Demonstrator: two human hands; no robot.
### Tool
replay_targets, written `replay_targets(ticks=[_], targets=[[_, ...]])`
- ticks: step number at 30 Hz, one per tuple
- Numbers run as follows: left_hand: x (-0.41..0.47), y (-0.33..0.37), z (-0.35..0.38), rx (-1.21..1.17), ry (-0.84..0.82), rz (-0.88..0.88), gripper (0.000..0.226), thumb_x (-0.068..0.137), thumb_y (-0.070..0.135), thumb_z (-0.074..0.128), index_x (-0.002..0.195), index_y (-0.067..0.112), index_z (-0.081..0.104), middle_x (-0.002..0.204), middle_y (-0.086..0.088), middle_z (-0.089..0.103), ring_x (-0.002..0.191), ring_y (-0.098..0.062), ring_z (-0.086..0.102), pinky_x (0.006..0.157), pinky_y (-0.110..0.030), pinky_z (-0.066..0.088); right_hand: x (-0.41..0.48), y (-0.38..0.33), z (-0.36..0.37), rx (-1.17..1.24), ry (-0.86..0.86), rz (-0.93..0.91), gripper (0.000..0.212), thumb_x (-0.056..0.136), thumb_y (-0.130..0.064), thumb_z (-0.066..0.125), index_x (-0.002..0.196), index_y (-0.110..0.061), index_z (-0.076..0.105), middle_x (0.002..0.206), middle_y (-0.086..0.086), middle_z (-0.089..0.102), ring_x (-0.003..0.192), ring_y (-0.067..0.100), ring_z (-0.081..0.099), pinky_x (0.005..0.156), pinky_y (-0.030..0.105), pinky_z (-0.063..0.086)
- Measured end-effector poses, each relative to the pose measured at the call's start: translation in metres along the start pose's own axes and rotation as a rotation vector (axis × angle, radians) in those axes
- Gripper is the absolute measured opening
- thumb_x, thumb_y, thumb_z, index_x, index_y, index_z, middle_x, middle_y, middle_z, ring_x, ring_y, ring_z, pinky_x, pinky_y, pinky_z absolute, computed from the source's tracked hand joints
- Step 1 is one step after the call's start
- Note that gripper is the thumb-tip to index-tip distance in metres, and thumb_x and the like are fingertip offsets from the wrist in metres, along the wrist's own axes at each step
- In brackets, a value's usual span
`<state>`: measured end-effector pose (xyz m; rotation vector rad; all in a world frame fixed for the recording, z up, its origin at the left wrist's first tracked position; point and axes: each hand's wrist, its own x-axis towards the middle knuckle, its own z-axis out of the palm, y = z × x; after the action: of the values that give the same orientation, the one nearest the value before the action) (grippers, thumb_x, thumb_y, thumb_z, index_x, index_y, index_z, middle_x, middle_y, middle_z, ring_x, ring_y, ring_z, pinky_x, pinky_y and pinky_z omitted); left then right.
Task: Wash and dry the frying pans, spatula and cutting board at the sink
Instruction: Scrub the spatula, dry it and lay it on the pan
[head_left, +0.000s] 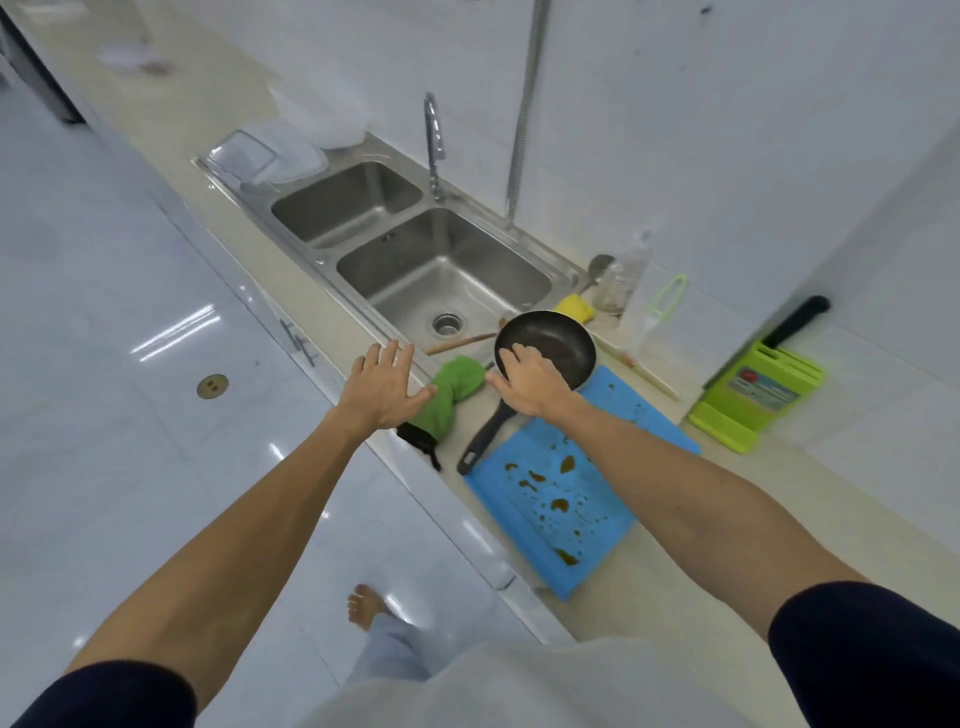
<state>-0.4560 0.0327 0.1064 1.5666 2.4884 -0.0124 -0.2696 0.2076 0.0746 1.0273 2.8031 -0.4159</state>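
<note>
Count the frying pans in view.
1. The black frying pan sits at the sink's corner, partly on the blue cutting board, right hand on its rim. A dark object under the green cloth may be another; unclear.

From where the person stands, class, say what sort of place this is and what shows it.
Most likely a household kitchen: a steel double sink with a tap set in a counter, a black frying pan beside it, and a green knife block.
</note>
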Motion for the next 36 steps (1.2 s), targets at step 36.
replay_targets(ticks=[36], targets=[[0.299, -0.209, 0.060, 0.002, -0.278, 0.494, 0.061, 0.090, 0.040, 0.060, 0.138, 0.005, 0.047, 0.137, -0.016, 0.052, 0.129, -0.038, 0.045, 0.107, -0.049, 0.036, 0.299, -0.062, 0.120, 1.059, 0.233, 1.259, 0.022, 0.099, -0.020, 0.059, 0.095, -0.002, 0.070, 0.104, 0.019, 0.071, 0.106, 0.035, 0.066, 0.095, 0.039, 0.053]])
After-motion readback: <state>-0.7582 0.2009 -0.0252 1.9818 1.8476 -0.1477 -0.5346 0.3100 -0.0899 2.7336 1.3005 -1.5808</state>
